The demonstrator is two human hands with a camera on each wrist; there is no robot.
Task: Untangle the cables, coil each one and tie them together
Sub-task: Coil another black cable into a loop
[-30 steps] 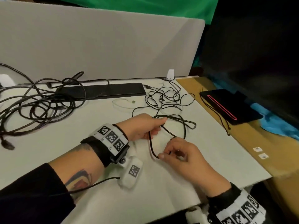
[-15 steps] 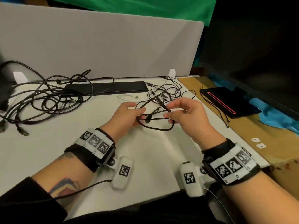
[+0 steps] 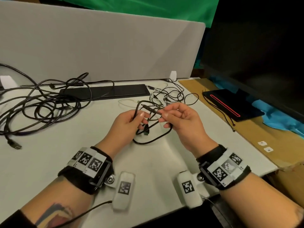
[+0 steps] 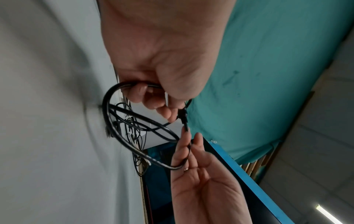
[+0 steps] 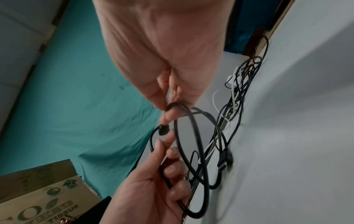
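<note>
My left hand [image 3: 130,122] has its fingers curled round the loops of a black cable [image 3: 153,139], thumb on top pinning the strands. My right hand [image 3: 179,119] pinches the same cable near one end between thumb and forefinger, the other fingers hooked round a loop below. Both hands are up off the table [image 3: 49,162], close together, cable stretched short between them.

From the left wrist camera: the loops [image 4: 122,125] pass under my left fingers [image 4: 139,92], and a plug end [image 4: 182,116] sits just off my left thumb tip, with my right fingers [image 4: 184,145] touching the cable just past it.

From the right wrist camera: a second plug [image 5: 226,160] hangs free from the loops, down near the table. Can't tell if it touches.

Lowest loop of the cable sags toward the table in front of my hands.

Behind my hands, a mess of thin black and white cables [image 3: 169,96], uncoiled. Far left, a bigger pile of thick black cables [image 3: 41,107], also loose. A flat black bar [image 3: 105,91] lies along the grey divider panel [image 3: 98,46]. Off to the right, a black device with a red line [image 3: 230,104] on a brown surface.
</note>
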